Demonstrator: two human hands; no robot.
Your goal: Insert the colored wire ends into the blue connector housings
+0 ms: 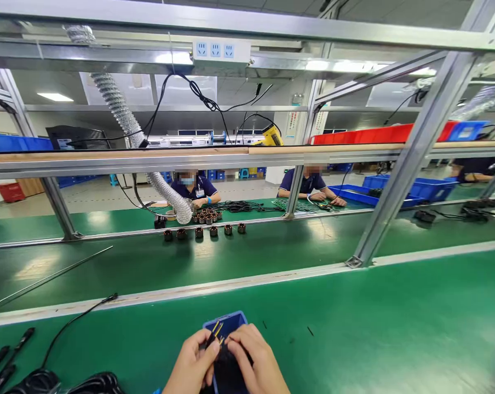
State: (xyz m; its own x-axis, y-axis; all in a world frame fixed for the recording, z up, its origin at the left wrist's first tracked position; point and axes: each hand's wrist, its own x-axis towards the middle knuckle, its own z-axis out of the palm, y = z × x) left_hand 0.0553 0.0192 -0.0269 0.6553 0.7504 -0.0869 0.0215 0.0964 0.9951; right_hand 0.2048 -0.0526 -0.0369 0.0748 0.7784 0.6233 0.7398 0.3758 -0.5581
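Observation:
At the bottom centre my left hand (196,361) grips a black cable, whose split end shows thin yellow and dark wires (217,328) above the thumb. Close on its right is my right hand (256,358), thumb and fingers pinched near the wire tips; what lies between them is too small to make out. Both hands are over a small blue bin (241,317) on the green bench. The bin's inside is dark and partly hidden by my hands.
Coiled black cables (95,383) and black plugs (19,342) lie at lower left. Beyond a metal post (412,158), copper-wound parts (213,231) line the conveyor. Two people sit opposite. A thin rod (50,278) lies left; a shelf beam crosses above.

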